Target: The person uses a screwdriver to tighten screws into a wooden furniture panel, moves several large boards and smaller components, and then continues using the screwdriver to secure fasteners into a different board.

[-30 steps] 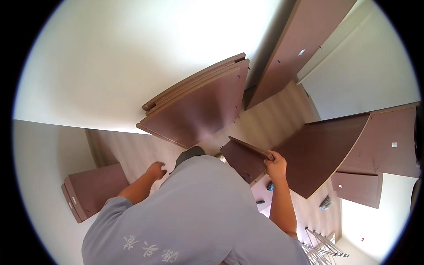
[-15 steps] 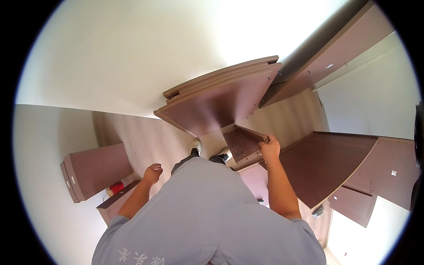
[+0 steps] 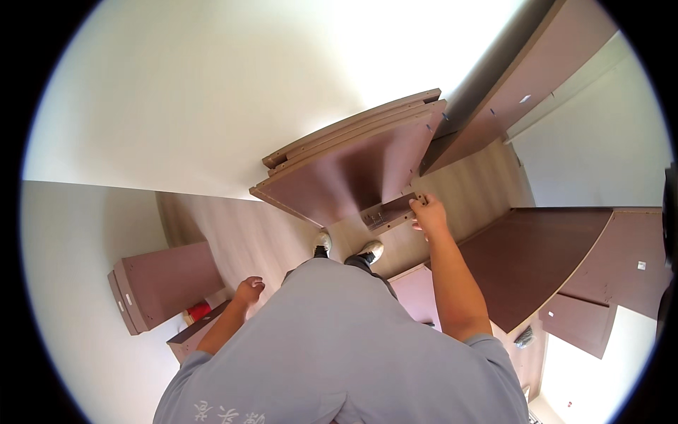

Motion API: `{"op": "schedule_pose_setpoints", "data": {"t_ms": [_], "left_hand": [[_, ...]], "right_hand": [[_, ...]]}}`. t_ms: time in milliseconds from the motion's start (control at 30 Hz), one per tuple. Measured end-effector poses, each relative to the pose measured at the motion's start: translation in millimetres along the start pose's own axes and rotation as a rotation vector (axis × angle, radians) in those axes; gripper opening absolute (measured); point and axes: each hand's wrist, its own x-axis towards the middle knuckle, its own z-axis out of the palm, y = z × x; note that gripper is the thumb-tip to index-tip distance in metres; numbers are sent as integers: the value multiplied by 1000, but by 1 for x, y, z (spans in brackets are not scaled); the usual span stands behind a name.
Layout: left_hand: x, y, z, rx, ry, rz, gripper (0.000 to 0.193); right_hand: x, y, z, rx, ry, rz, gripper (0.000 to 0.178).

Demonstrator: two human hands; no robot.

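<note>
My right hand point(image 3: 429, 212) grips the end of a small brown wooden panel point(image 3: 390, 213), its fingers closed over the edge. The panel has small holes along its edge and sits low in front of a leaning stack of larger brown panels point(image 3: 346, 166). Whether it touches the stack, I cannot tell. At my left side, away from any panel, my left hand point(image 3: 250, 290) hangs with its fingers curled together; what they hold, if anything, is too small to make out.
Against the right wall leans a tall brown board point(image 3: 508, 92). A large dark panel point(image 3: 530, 261) stands at my right, beside more brown boards point(image 3: 628, 265). Brown boxed pieces point(image 3: 169, 286) and a red item point(image 3: 198, 311) are at the left. My shoes point(image 3: 371, 251) are on the wood-look floor point(image 3: 233, 233).
The small panel has tipped toward the leaning stack, so less of its face shows. My right hand has moved slightly forward with it. My left hand stays curled.
</note>
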Motion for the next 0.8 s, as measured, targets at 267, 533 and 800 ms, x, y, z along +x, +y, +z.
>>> {"op": "schedule_pose_setpoints", "data": {"t_ms": [267,533,800], "left_hand": [[48,54,8,225,-205,210,39],[168,82,-18,659,-212,825,36],[139,176,-73,418,-315,589,40]], "right_hand": [[-42,29,-16,203,67,-63,88],[-93,76,-12,519,34,90,102],[-140,95,41,711,113,178,87]]}}
